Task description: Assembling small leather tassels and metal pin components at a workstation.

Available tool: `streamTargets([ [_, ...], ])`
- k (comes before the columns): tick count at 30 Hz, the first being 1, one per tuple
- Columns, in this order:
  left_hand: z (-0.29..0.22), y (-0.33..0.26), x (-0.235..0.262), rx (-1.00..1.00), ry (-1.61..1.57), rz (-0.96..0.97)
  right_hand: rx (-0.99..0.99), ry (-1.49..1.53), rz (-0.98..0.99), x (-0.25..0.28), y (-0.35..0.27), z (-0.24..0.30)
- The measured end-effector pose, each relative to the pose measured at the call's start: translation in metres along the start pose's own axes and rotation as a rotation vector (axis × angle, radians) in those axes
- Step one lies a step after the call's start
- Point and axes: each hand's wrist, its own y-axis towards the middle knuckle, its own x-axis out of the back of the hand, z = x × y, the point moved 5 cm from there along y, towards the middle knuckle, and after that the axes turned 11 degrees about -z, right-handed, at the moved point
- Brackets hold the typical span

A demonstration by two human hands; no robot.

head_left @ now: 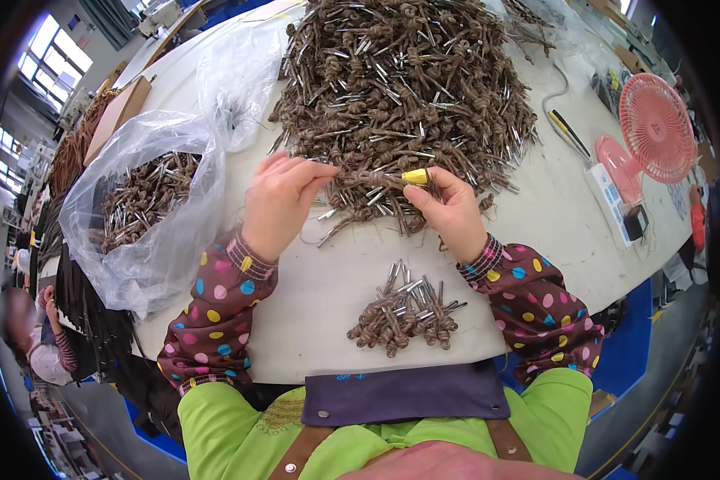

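Over the front of a big pile of brown knotted cords with silvery metal tips (pixel 408 88), both my hands are raised. Thumb and forefinger of my left hand (pixel 284 200) are pinched together by the left end of a brown knotted cord (pixel 376 179); whatever lies between them is too small to make out. My right hand (pixel 454 212) grips the other end of this cord between thumb and fingers. A yellow piece (pixel 414 178) shows at the right fingertips; I cannot tell whether it covers a finger or is held. Nearer me lies a small heap of similar cords (pixel 404 312).
At left, an open clear plastic bag (pixel 148 280) holds more knotted cords. A pink fan (pixel 656 128), a white power strip (pixel 608 204) and a yellow-black pen-like tool (pixel 568 132) stand or lie at right. Dark straps (pixel 88 312) hang over the left table edge. Another person sits far left.
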Motion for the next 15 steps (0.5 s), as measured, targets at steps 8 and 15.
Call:
streamTargets([
  [8, -0.031, 0.007, 0.02, -0.036, 0.079, -0.139, 0.069, -0.14, 0.019, 0.005, 0.001, -0.004],
  [15, -0.036, -0.001, -0.002, -0.055, -0.05, -0.145, 0.206, -0.216, 0.032, -0.002, 0.001, -0.004],
])
